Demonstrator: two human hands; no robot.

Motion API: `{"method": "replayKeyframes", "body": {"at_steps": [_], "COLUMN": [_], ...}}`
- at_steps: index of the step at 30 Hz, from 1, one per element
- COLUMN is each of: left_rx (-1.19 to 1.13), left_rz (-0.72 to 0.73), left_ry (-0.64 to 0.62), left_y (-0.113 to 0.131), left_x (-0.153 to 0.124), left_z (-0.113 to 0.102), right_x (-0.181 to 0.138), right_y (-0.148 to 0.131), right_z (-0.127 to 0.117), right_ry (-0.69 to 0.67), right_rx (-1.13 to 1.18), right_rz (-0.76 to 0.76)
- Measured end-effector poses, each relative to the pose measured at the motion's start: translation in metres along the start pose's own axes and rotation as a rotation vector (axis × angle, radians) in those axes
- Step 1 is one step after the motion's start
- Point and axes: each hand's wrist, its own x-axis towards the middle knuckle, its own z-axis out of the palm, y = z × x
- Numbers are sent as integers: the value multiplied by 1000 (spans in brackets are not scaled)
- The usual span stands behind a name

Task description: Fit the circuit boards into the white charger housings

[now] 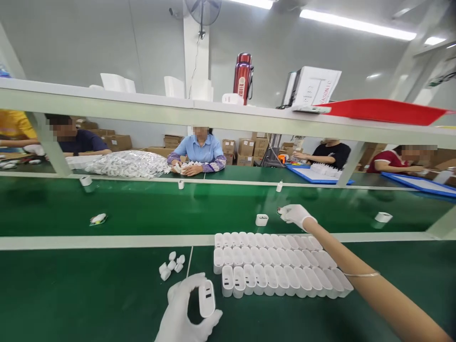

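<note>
Left hand fingers wrapped round white plastic charger shell. Right hand outstretched, fingers pinching small pale piece. Risk: forearm may topple rows of white shells beneath.

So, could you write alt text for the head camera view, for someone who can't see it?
A person's gloved left hand holds a white plug casing over a green workbench, beside rows of matching casings. The gloved right hand reaches out over a green conveyor belt, near a lone casing. Other people sit working across the belt.
</note>
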Motion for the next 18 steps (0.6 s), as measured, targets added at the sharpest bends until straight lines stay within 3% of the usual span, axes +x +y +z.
{"method": "replayKeyframes", "body": {"at_steps": [2,5,11,14,18], "left_rx": [-22,51,173,217,315], "left_rz": [-76,-9,339,506,545], "left_ry": [-102,-225,-159,-79,10], "left_y": [9,13,7,5,3], "left_x": [-3,-5,-9,-12,-17], "left_z": [-5,-11,-11,-12,-12], "right_x": [-20,-70,-171,-184,-183], "right_y": [-10,-29,-58,-55,-47], "right_z": [2,15,62,82,94], "right_ry": [-25,-123,-365,-320,-292], "right_rx": [98,220,206,206,146], "right_rz": [-157,-395,-854,-914,-897]}}
